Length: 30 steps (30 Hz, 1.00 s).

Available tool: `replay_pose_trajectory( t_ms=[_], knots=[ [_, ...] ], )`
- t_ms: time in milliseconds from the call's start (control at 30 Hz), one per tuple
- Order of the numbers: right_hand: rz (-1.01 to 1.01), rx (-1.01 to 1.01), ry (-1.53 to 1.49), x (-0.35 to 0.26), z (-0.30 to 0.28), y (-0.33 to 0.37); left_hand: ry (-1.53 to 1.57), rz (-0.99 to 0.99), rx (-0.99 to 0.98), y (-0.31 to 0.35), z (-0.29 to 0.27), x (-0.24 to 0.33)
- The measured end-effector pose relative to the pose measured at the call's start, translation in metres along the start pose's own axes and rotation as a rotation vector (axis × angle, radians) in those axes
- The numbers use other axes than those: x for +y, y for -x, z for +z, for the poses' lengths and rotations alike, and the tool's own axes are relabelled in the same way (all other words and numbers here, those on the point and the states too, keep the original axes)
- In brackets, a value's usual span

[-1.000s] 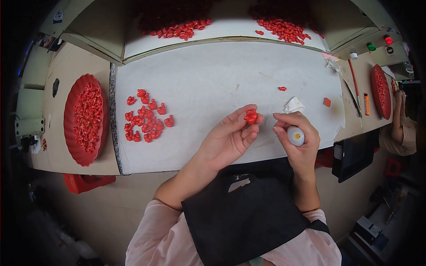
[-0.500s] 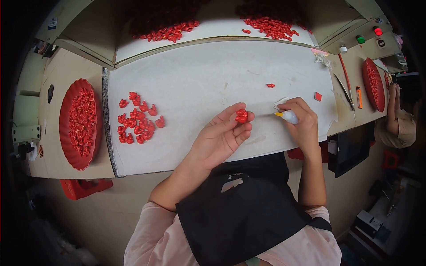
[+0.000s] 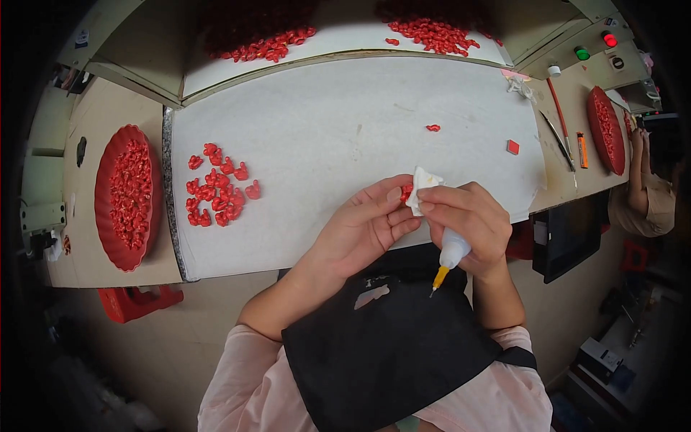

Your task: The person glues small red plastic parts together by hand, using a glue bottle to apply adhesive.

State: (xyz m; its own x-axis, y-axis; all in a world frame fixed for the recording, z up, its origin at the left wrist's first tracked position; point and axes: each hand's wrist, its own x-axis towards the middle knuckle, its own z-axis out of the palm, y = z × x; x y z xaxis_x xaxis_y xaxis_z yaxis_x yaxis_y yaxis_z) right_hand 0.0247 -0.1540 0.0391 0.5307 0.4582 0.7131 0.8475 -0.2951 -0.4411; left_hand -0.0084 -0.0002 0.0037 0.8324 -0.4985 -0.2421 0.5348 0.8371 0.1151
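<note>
My left hand (image 3: 363, 225) pinches a small glossy red piece (image 3: 406, 193) between thumb and fingertips; the piece is mostly hidden. Against it my right hand (image 3: 475, 223) presses a folded white wipe (image 3: 426, 180), perhaps cloth or paper. Tucked in the same right hand is a small translucent squeeze bottle (image 3: 453, 248), its yellow needle tip pointing down toward me over the black apron. To the left on the white sheet (image 3: 317, 122) lies a loose group of similar red pieces (image 3: 219, 191). One small red part (image 3: 432, 128) rests beyond my hands, with a red square block (image 3: 512, 147) to its right.
Red scalloped trays of small red parts stand at the left (image 3: 108, 216) and far right (image 3: 603, 129). More red parts (image 3: 432, 36) are heaped inside the cabinet at the back. Tweezers (image 3: 554, 137), a red stick (image 3: 558, 108) and an orange tube (image 3: 582, 150) lie at right. Another person (image 3: 648, 194) sits beyond.
My right hand has come left to the red piece with the wipe. The bottle has turned from tip pointing left to tip pointing down. The left hand still holds the piece.
</note>
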Motion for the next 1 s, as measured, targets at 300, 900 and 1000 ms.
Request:
replay_pose_trajectory(
  t_ms=[300,900,1000],
  knots=[
    [-0.049,-0.098,-0.019,0.004,-0.008,0.002,-0.059,-0.018,-0.007,0.001,-0.005,-0.003],
    [0.522,0.277,0.019,0.027,-0.026,0.029,0.182,-0.083,-0.189,-0.007,-0.015,-0.005],
    [0.544,0.227,0.08,0.027,-0.023,0.025,0.131,-0.053,-0.172,-0.007,-0.015,-0.005]
  ],
)
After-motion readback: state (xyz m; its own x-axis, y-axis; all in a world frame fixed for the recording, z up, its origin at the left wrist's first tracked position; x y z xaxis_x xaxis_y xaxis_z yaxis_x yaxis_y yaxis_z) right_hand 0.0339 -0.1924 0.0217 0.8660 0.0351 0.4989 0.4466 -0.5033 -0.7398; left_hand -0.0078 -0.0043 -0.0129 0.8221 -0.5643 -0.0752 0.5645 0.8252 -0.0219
